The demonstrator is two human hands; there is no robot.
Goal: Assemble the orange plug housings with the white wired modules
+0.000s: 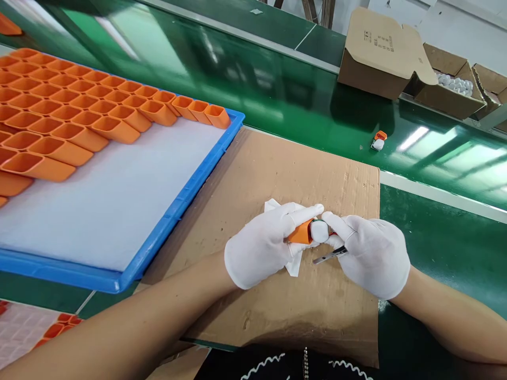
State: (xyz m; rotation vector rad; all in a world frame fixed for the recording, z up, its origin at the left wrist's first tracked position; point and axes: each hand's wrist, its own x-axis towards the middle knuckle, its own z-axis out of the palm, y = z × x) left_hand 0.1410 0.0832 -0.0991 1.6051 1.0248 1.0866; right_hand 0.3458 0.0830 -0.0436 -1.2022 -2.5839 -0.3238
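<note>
Both my hands wear white gloves and meet over a brown cardboard sheet. My left hand is closed round a small orange shell and also pins a white wipe under it. My right hand pinches the white cap at the shell's open end. A thin metal tool, like tweezers, lies tucked in the same hand. The two index fingers touch above the white cap.
A blue tray with a white liner holds several rows of orange shells at the left. One finished orange-and-white piece lies on the green conveyor belt. Open cardboard boxes, one with white caps, stand at the back right.
</note>
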